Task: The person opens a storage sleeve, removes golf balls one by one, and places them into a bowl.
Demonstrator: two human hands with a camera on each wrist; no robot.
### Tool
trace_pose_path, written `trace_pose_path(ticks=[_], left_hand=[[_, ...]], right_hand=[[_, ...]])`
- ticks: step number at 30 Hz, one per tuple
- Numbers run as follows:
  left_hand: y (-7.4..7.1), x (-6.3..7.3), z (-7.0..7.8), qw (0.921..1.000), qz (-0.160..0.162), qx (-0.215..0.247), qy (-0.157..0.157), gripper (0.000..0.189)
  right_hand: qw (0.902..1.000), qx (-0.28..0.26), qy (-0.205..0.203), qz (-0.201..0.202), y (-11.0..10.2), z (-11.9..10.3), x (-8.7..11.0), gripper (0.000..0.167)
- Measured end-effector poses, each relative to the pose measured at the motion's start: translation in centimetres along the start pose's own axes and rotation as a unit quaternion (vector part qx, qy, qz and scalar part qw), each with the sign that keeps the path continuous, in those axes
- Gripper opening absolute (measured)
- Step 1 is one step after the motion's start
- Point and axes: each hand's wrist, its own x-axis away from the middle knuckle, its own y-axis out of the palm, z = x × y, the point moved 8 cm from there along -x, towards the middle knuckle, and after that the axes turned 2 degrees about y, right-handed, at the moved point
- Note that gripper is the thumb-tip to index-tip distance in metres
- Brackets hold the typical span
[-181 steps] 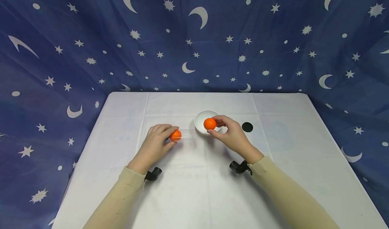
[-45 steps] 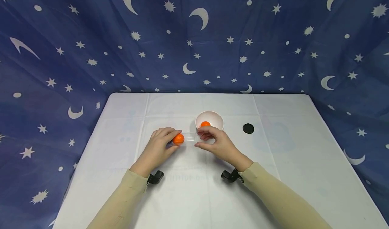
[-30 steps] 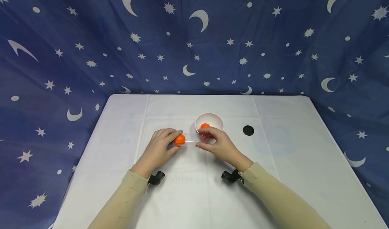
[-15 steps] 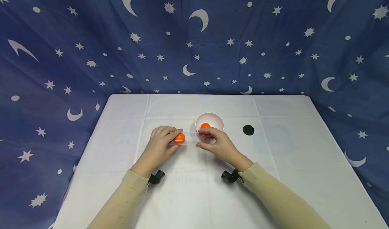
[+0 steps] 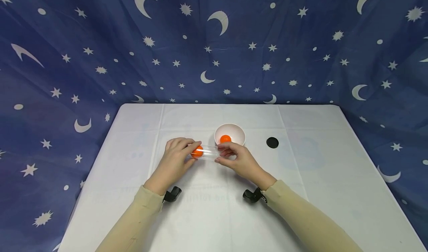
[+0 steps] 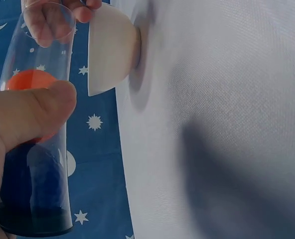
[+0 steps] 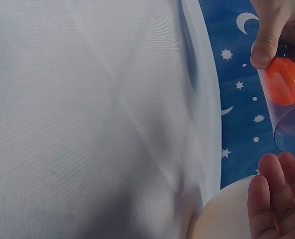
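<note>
LEFT tan long fabric sleeve (image 5: 132, 222), black curved wrist camera (image 5: 172, 195): wearer's side, left of white round bowl (image 5: 236, 132) | RIGHT matching tan sleeve (image 5: 309, 216), black wrist camera (image 5: 251, 196) with thin dark loop (image 5: 264, 199): wearer's side, right of bowl

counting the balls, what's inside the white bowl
An orange ball shows inside the white bowl. The right fingers hide the ball's lower edge and part of the bowl's near side, so anything there can't be seen.

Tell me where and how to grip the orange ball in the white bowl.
Probably best from above, with fingertips on opposite sides of the upper part of the ball: it is round, and the wall of the bowl rises around it, hindering a sideways approach.
</note>
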Motion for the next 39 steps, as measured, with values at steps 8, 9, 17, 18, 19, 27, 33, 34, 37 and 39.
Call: trace_pose_path(ticks=[8, 9, 17, 18, 19, 27, 33, 34, 37, 39], left_hand=[[0.16, 0.00, -0.13, 0.9999, -0.010, -0.011, -0.005, 0.055], [0.17, 0.02, -0.16, 0.9999, -0.009, -0.011, -0.005, 0.054], [0.01, 0.04, -0.06, 1.0000, 0.000, -0.005, 0.000, 0.053], [0.01, 0.06, -0.07, 1.0000, 0.000, -0.005, -0.001, 0.053], [0.01, 0.05, -0.08, 1.0000, -0.001, -0.004, -0.002, 0.053], [-0.15, 0.11, -0.18, 1.0000, 0.002, -0.004, -0.001, 0.053], [-0.17, 0.15, -0.14, 1.0000, 0.001, -0.002, 0.004, 0.052], [-0.16, 0.15, -0.16, 1.0000, 0.000, -0.002, 0.003, 0.052], [-0.11, 0.14, -0.21, 1.0000, -0.001, -0.001, 0.003, 0.052], [-0.11, 0.14, -0.22, 1.0000, -0.001, -0.002, 0.003, 0.052]], right_hand=[[1.0000, -0.001, -0.001, -0.006, 0.24, 0.19, 0.02, 0.050], [1.0000, 0.000, -0.001, -0.007, 0.25, 0.21, 0.00, 0.050], [1.0000, 0.001, -0.003, -0.002, 0.19, 0.07, 0.08, 0.047], [1.0000, 0.002, -0.003, -0.001, 0.19, 0.08, 0.12, 0.047], [1.0000, 0.001, -0.002, -0.001, 0.20, 0.08, 0.15, 0.046], [0.9999, -0.010, 0.010, 0.004, 0.18, 0.21, 0.24, 0.044], [0.9999, -0.007, 0.009, 0.001, 0.22, 0.13, 0.27, 0.046], [0.9999, -0.005, 0.009, 0.000, 0.23, 0.13, 0.28, 0.047], [1.0000, 0.001, 0.005, -0.001, 0.28, 0.13, 0.29, 0.048], [1.0000, 0.005, 0.000, 0.000, 0.30, 0.13, 0.28, 0.047]])
